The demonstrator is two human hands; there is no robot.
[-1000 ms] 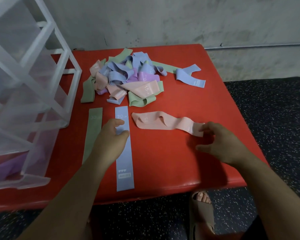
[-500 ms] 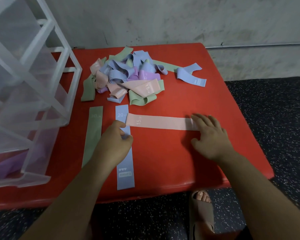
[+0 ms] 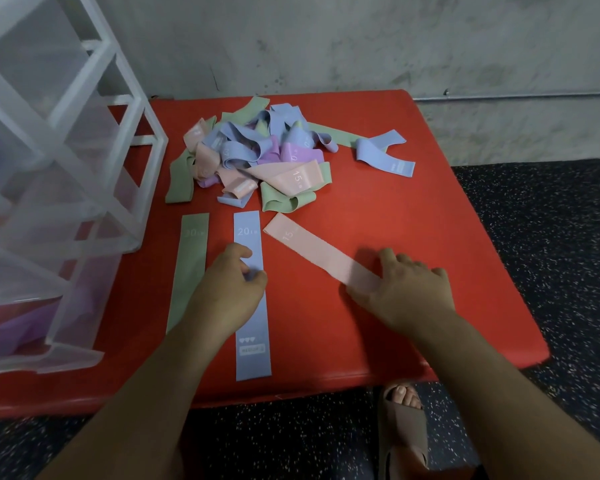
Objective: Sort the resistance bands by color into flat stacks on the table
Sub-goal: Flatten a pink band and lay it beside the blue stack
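Red table (image 3: 430,209) bears 3 flat bands (image 3: 252,358); 1 tangled pile (image 3: 257,157).

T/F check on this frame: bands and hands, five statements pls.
1. The pink band lies parallel to the blue band. False: it lies at a slant, its far end nearest the blue band.
2. The right hand presses on the pink band's near end. True.
3. The green band lies flat, left of the blue band. True.
4. The left hand rests on the green band. False: it rests on the blue band.
5. The pile holds only blue and green bands. False: pink and purple show in it too.
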